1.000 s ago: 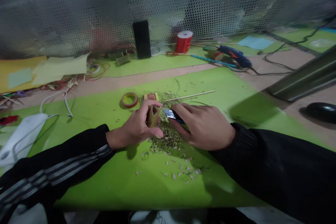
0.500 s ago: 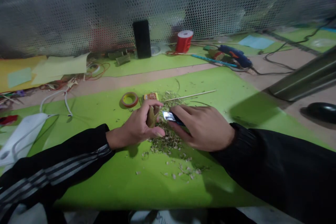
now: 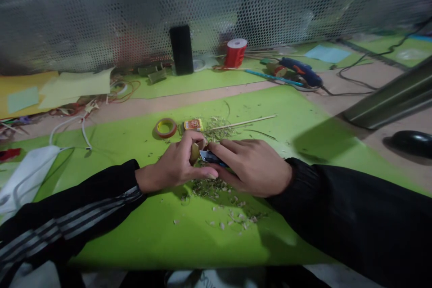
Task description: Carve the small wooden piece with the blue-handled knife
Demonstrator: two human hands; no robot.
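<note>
My left hand is closed around a short, yellowish-brown piece of bamboo, mostly hidden by the fingers. In my right hand is a utility knife, its blade pointing left against or very close to the bamboo. The two hands meet low over the green mat, the left thumb stretched toward the right hand. Thin shavings lie scattered beneath and in front of them. Just beyond the hands are a roll of tape, a small yellow-and-red box and a thin wooden stick.
A black phone leans on the perforated metal screen. Beside it stands a red spool; a blue glue gun lies farther right. A metal post and black mouse are at right, a white power strip at left.
My right hand has moved left with the knife, bringing the blade up to the bamboo. The gap between the hands has closed. My left hand has hardly shifted.
</note>
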